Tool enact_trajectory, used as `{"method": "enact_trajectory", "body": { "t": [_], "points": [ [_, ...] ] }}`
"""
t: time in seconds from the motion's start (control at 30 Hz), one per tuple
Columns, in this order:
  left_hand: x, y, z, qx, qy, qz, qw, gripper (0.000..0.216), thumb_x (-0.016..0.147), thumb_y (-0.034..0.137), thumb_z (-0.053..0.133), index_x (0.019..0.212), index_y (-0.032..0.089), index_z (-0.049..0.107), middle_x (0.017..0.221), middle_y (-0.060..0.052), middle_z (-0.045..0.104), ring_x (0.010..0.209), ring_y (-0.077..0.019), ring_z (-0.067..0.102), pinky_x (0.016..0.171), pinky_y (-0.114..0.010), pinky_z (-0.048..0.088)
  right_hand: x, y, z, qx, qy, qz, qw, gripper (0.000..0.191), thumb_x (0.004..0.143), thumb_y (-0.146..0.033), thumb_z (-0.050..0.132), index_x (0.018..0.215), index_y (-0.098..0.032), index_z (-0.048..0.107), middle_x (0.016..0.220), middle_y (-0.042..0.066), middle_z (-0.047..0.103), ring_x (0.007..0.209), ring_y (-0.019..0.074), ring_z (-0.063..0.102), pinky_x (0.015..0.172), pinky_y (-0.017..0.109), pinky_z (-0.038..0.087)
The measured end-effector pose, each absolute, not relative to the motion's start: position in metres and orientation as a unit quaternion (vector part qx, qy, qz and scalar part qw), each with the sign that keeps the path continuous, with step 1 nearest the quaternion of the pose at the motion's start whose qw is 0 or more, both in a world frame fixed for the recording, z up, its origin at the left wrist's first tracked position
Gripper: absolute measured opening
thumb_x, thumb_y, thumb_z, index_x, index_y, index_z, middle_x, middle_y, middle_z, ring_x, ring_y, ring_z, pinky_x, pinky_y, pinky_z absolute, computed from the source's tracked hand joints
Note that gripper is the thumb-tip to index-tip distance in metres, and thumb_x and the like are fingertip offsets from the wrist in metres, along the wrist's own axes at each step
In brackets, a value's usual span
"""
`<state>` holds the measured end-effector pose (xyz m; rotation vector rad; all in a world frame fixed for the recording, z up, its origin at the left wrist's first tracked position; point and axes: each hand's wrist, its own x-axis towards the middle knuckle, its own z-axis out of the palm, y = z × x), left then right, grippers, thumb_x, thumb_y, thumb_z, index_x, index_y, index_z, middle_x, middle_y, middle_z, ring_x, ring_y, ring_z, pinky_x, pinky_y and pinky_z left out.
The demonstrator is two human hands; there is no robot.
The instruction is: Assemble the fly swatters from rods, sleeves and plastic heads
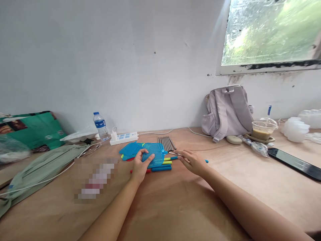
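My left hand (140,164) is closed on a blue fly swatter head (155,150), a perforated plastic paddle, with the thumb on its face. In my right hand (190,161), the fingers pinch a thin metal rod (175,153) whose tip meets the socket at the paddle's right end. Beneath and left of the paddle lie more blue swatter heads (130,149), with bits of yellow and red showing. Around my hands are blue handles (162,168), yellow handles (167,162) and a red handle (147,171). Past my right wrist a blue tip (206,161) shows; what it belongs to is hidden.
Several metal tubes (167,143) lie in a row behind the paddle. A power strip (124,138) and water bottle (100,127) stand near the wall. A backpack (227,112), drink cup (263,130) and black phone-like slab (296,164) are right; a green bag (32,129) is left.
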<state>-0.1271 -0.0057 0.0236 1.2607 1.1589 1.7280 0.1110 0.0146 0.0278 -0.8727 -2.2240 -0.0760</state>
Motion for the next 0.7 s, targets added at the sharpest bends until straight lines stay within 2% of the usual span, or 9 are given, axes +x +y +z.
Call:
{"method": "enact_trajectory", "body": {
  "t": [0.17, 0.47, 0.6, 0.7],
  "points": [
    [-0.1272, -0.0058, 0.0238, 0.491, 0.450, 0.660, 0.348, 0.035, 0.060, 0.036, 0.071, 0.080, 0.020, 0.046, 0.080, 0.003, 0.048, 0.070, -0.0116, 0.050, 0.061, -0.023, 0.045, 0.1094, 0.0129, 0.0300, -0.338, -0.871, -0.050, 0.353, 0.031, 0.092, -0.029, 0.036, 0.116, -0.025, 0.054, 0.084, 0.004, 0.067, 0.068, 0.0153, 0.061, 0.058, 0.024, 0.039],
    [-0.1282, -0.0078, 0.0249, 0.509, 0.461, 0.642, 0.341, 0.036, 0.060, 0.036, 0.072, 0.081, 0.021, 0.046, 0.081, 0.002, 0.048, 0.073, -0.0136, 0.052, 0.060, -0.023, 0.046, 0.1115, 0.0135, 0.0324, -0.327, -0.876, -0.033, 0.354, 0.030, 0.090, -0.029, 0.040, 0.115, -0.029, 0.055, 0.094, 0.002, 0.068, 0.076, 0.0156, 0.063, 0.061, 0.023, 0.042],
    [-0.1294, -0.0072, 0.0248, 0.509, 0.456, 0.647, 0.339, 0.043, 0.062, 0.035, 0.069, 0.096, 0.024, 0.045, 0.099, -0.002, 0.052, 0.090, -0.0179, 0.055, 0.069, -0.028, 0.048, 0.1136, 0.0151, 0.0320, -0.322, -0.868, -0.050, 0.373, 0.027, 0.088, -0.029, 0.044, 0.110, -0.029, 0.060, 0.090, 0.002, 0.069, 0.074, 0.0147, 0.063, 0.060, 0.022, 0.042],
    [-0.1308, -0.0040, 0.0233, 0.498, 0.445, 0.657, 0.351, 0.060, 0.065, 0.036, 0.066, 0.114, 0.029, 0.033, 0.114, -0.006, 0.051, 0.098, -0.0201, 0.057, 0.076, -0.034, 0.050, 0.1153, 0.0169, 0.0310, -0.320, -0.865, -0.051, 0.383, 0.025, 0.085, -0.029, 0.047, 0.104, -0.029, 0.063, 0.092, 0.001, 0.069, 0.077, 0.0141, 0.064, 0.061, 0.021, 0.043]
  ]
}}
